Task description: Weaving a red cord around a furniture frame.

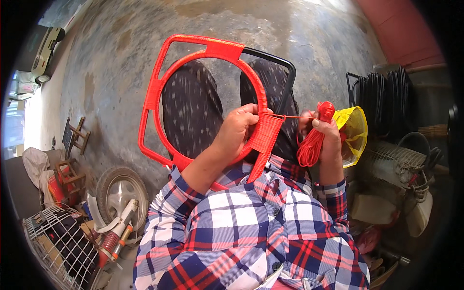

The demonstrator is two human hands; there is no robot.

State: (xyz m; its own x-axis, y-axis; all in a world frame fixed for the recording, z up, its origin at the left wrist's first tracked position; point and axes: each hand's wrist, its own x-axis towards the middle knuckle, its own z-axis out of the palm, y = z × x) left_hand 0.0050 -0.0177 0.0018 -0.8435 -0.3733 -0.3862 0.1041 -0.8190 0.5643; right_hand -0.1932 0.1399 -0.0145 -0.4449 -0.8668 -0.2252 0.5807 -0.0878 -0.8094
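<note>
Across my lap lies a frame (pixel 153 94), a ring inside a rounded square, mostly wrapped in red cord. Its upper right corner is bare black tube (pixel 291 72). My left hand (pixel 238 126) pinches the ring's right side, beside a dense band of red wraps (pixel 267 134) joining ring and outer bar. Off to the right, my right hand (pixel 328 133) grips a hank of red cord (pixel 311 149), bundled at its top and looped below. One strand (pixel 299 116) runs taut from the hank to the wrapped band. Some right-hand fingers are hidden behind the hank.
A yellow bag (pixel 358 135) stands just beyond my right hand. Several black frames (pixel 384 92) are stacked at the right, above a wire basket (pixel 396 157). At lower left are a wheel (pixel 123 193), a white wire crate (pixel 63 241) and small wooden stools (pixel 71 176).
</note>
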